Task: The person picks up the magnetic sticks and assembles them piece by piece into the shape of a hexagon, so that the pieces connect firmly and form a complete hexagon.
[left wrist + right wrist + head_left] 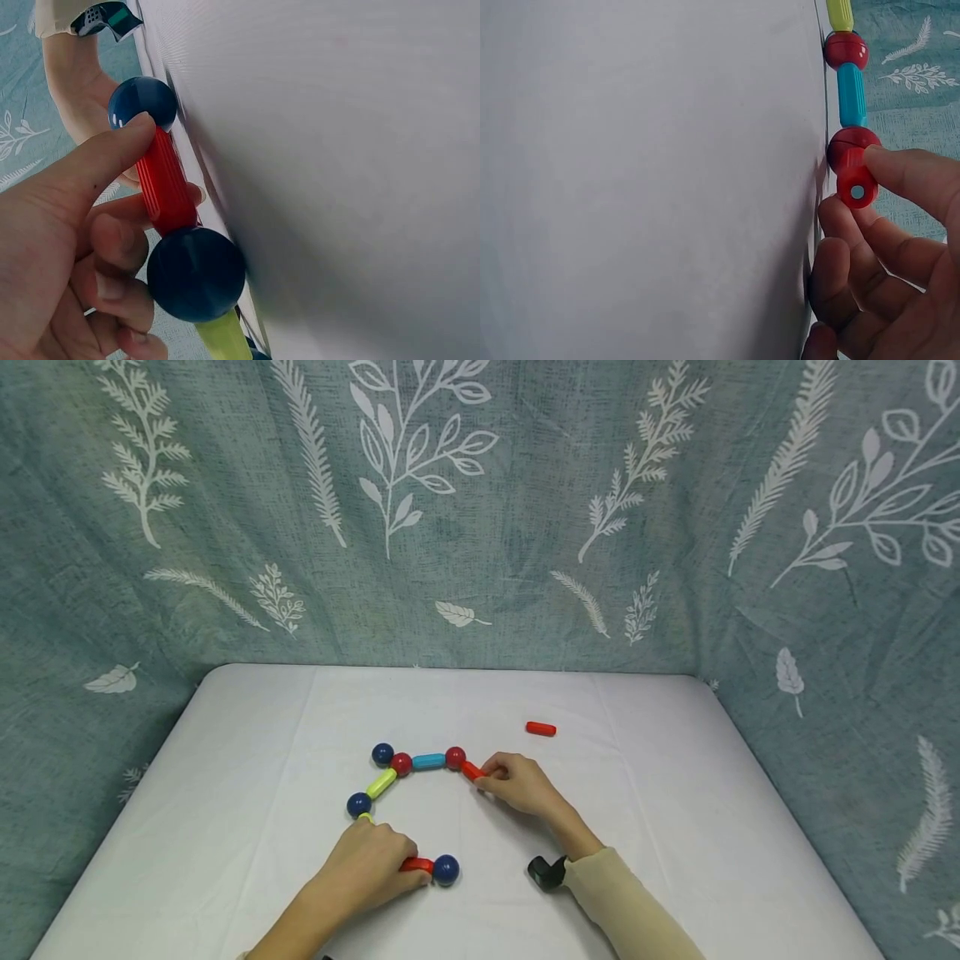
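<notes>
My left hand [367, 870] pinches a red rod [417, 864] between thumb and finger. A dark blue ball [446, 870] sits at the rod's free end; in the left wrist view another blue ball [196, 274] joins its other end to a yellow-green rod [225, 336]. The chain runs on through a blue ball [359, 805], a yellow-green rod [382, 783], a red ball [401, 765], a light blue rod [429, 762] and a red ball [455, 757]. My right hand [521, 783] pinches a red rod [472, 771] touching that last ball; its outer end is bare.
A loose red rod [541, 728] lies behind my right hand. One more dark blue ball [382, 754] rests against the chain's left red ball. The white table [187, 827] has a leaf-patterned green cloth [480, 527] hanging behind it. A black device [547, 872] is at the right wrist.
</notes>
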